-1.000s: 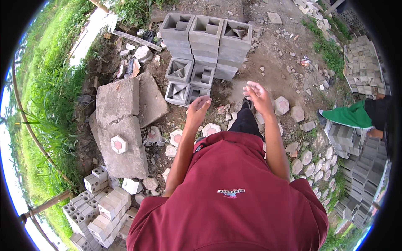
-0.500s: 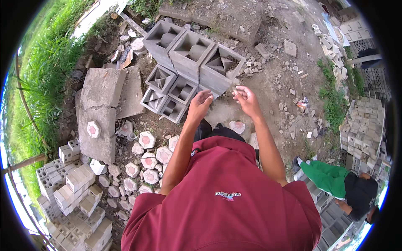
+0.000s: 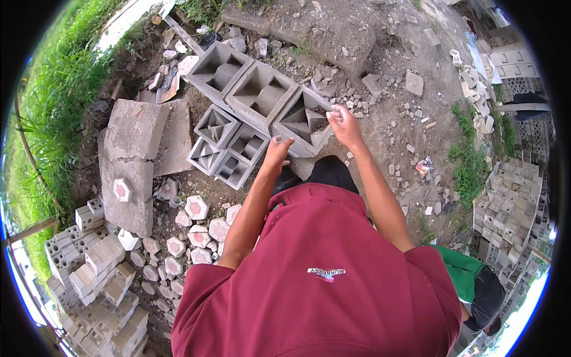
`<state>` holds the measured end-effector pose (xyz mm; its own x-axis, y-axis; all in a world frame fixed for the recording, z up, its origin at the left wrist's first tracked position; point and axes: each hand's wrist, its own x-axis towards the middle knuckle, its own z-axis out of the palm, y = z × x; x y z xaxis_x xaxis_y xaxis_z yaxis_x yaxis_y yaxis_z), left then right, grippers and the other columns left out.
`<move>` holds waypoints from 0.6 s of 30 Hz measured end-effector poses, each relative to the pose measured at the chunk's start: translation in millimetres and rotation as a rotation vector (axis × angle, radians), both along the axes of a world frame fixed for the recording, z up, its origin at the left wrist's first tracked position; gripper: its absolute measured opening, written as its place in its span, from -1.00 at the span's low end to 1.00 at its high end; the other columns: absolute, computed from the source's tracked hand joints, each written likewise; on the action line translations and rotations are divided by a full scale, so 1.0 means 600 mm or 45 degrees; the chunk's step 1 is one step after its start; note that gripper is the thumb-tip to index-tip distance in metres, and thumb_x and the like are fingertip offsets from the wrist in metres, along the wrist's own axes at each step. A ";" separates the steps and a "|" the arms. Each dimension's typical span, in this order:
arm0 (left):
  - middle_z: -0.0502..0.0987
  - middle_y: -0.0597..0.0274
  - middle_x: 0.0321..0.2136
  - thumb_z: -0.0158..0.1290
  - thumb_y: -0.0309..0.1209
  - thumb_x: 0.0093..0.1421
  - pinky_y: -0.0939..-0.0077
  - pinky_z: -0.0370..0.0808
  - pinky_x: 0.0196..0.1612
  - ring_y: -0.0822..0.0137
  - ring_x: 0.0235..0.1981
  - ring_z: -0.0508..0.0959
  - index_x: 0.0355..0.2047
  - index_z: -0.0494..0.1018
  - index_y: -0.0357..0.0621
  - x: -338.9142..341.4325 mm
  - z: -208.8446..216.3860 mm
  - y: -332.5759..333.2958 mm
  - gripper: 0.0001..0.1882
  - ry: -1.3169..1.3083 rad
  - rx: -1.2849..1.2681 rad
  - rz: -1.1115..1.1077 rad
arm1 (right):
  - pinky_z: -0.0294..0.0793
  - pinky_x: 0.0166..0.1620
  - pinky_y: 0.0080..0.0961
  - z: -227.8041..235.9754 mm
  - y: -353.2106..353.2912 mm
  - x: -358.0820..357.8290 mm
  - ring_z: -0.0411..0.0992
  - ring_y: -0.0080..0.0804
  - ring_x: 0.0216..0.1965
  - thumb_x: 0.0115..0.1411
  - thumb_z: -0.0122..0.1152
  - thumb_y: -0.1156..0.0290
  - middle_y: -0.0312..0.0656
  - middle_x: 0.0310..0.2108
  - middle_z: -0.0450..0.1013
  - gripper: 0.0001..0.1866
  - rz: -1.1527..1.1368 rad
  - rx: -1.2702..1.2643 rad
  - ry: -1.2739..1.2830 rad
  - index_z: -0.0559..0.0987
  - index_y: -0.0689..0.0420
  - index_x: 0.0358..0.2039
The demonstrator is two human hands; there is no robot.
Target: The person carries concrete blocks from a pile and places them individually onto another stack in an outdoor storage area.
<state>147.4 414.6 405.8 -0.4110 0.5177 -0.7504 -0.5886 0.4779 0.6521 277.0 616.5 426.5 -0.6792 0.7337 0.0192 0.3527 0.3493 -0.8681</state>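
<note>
A square grey hollow concrete block (image 3: pixel 300 144), with a patterned opening on top, stands at the right end of a row in front of me. My right hand (image 3: pixel 345 126) is closed on its right rim, with the fingertips at the edge. At its near left corner, my left hand (image 3: pixel 278 152) grips the side with the thumb up; some of its fingers are hidden. To the left, a middle block (image 3: pixel 235 102) and a far-left block (image 3: pixel 201 85) stand in the same row. Smaller hollow blocks (image 3: pixel 254 156) sit stacked against the row's near side.
A cracked concrete slab (image 3: pixel 134 134) lies to the left, with a hexagonal paver (image 3: pixel 122 190) on it. More hexagonal pieces and rubble cover the ground nearby. Stacked blocks stand lower left (image 3: pixel 110 256) and far right (image 3: pixel 508 205). Another person (image 3: pixel 479 285) bends at lower right.
Both hands have come down onto the right-hand block, where before they hovered apart near its close side. My body has moved nearer to the row. The other person has shifted lower in view.
</note>
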 end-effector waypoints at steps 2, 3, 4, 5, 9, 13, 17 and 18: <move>0.13 -0.18 0.25 0.16 -0.13 0.12 -0.22 0.27 0.12 -0.07 0.26 0.18 0.30 -0.04 -0.23 0.000 -0.013 0.014 -0.11 -0.002 -0.013 0.024 | 0.55 -0.19 -0.37 -0.021 0.015 -0.014 0.58 -0.23 -0.26 0.18 0.22 0.17 -0.01 -0.27 0.57 -0.53 0.079 -0.030 -0.104 0.45 0.27 -0.03; 0.15 -0.18 0.23 0.16 -0.13 0.11 -0.23 0.28 0.10 -0.06 0.24 0.21 0.30 -0.04 -0.22 0.006 -0.015 0.023 -0.11 -0.018 -0.015 0.052 | 0.54 -0.17 -0.36 -0.025 0.016 -0.024 0.57 -0.20 -0.26 0.18 0.22 0.18 0.00 -0.27 0.57 -0.53 0.114 -0.120 -0.106 0.45 0.26 -0.04; 0.15 -0.18 0.23 0.16 -0.13 0.11 -0.23 0.28 0.10 -0.06 0.24 0.21 0.30 -0.04 -0.22 0.005 -0.018 0.033 -0.11 -0.027 -0.020 0.081 | 0.54 -0.17 -0.36 -0.029 0.022 -0.039 0.57 -0.20 -0.26 0.18 0.22 0.18 0.00 -0.27 0.57 -0.53 0.142 -0.125 -0.117 0.45 0.26 -0.04; 0.13 -0.18 0.25 0.17 -0.15 0.11 -0.24 0.27 0.11 -0.03 0.26 0.18 0.31 -0.07 -0.24 0.002 -0.021 0.044 -0.10 -0.013 -0.030 0.144 | 0.50 -0.10 -0.33 -0.034 0.028 -0.059 0.54 -0.14 -0.19 0.16 0.24 0.20 0.04 -0.22 0.54 -0.52 0.197 -0.037 -0.130 0.45 0.27 -0.03; 0.11 -0.25 0.24 0.26 -0.22 0.03 -0.13 0.26 0.14 -0.02 0.26 0.19 0.32 -0.18 -0.29 0.044 -0.064 0.069 0.04 0.215 0.001 0.431 | 0.39 0.06 -0.25 -0.068 0.060 -0.087 0.44 -0.03 -0.01 0.09 0.29 0.19 0.11 -0.07 0.46 -0.42 0.353 0.406 -0.058 0.41 0.29 0.03; 0.09 -0.34 0.23 0.35 -0.32 -0.10 0.18 0.22 0.22 -0.06 0.24 0.20 0.33 -0.28 -0.34 0.071 -0.122 0.094 0.20 0.280 -0.211 0.582 | 0.24 0.21 -0.20 -0.133 0.124 -0.091 0.25 0.08 0.17 0.00 0.37 0.05 0.22 0.14 0.25 -0.08 0.558 0.414 -0.281 0.19 0.31 0.23; 0.25 -0.31 0.16 0.32 -0.36 -0.11 0.29 0.28 0.20 0.02 0.17 0.34 0.33 -0.19 -0.35 0.100 -0.177 0.115 0.14 0.546 -0.343 0.629 | 0.14 0.28 -0.20 -0.166 0.168 -0.096 0.12 0.15 0.26 -0.02 0.37 0.01 0.27 0.22 0.14 0.05 0.799 0.178 -0.441 0.05 0.36 0.29; 0.25 -0.31 0.16 0.32 -0.36 -0.11 0.29 0.28 0.20 0.02 0.17 0.34 0.33 -0.19 -0.35 0.115 -0.179 0.127 0.14 0.538 -0.371 0.663 | 0.23 0.23 -0.19 -0.178 0.176 -0.094 0.23 0.16 0.19 0.03 0.33 0.04 0.29 0.16 0.22 -0.01 0.799 0.144 -0.498 0.06 0.32 0.29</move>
